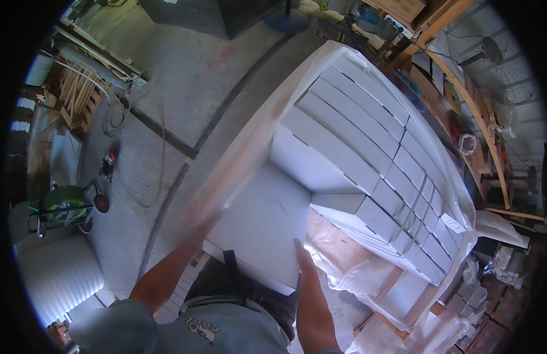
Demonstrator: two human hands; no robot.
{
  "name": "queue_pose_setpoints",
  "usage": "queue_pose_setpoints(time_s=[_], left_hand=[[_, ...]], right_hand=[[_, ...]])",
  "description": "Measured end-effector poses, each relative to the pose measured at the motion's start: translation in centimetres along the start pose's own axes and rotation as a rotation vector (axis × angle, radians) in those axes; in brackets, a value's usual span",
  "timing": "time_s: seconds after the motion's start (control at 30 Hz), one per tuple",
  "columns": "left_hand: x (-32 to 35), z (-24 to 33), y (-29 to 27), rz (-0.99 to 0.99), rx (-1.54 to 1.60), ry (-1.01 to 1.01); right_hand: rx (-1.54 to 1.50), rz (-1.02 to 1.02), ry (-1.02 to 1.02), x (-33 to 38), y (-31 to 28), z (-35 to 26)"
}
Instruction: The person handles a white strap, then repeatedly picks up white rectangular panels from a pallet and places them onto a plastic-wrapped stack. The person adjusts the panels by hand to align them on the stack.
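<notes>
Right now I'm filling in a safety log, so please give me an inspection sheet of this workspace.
Surface: grey concrete floor, crossed by dark grooves.
Things handled: large white cardboard box between the hands; beside it, narrow white cardboard boxes in rows, translucent plastic sheeting around them.
Clutter: green-and-black wheeled machine and pale ribbed roll, left.
Hands: left hand, blurred, and right hand hold the large box at opposite sides.
Cables: thin pale cable or hose, loosely curved across the floor.
Surroundings: timber strips, upper left; curved wooden beam, right.
</notes>
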State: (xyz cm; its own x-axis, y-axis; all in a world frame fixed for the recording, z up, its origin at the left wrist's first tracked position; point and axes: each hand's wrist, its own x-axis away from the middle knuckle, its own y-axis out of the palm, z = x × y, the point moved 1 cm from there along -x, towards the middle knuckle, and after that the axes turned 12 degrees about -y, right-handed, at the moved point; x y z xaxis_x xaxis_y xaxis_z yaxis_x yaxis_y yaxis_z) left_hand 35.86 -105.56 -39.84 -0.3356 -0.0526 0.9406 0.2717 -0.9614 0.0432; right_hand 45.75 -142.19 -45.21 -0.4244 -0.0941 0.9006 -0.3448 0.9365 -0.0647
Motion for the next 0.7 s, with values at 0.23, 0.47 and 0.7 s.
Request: queue_pose_setpoints(time_s=[0.23, 0.47, 0.7], left_hand=[[8.6, -2.6, 1.1, -0.038, 0.566, -0.266], [9.4, 0.3, 2.4, -0.053, 0.607, -0.110], [9.8, 3.3, 4.4, -0.058, 0.552, -0.080]], right_hand=[[-0.135, -0.043, -0.017, -0.5, 0.3, 0.3], [-0.329, -0.146, -0.206, 2.8, 0.7, -1.0], [-0.559, -0.147, -0.396, 11.3, 0.5, -0.3]])
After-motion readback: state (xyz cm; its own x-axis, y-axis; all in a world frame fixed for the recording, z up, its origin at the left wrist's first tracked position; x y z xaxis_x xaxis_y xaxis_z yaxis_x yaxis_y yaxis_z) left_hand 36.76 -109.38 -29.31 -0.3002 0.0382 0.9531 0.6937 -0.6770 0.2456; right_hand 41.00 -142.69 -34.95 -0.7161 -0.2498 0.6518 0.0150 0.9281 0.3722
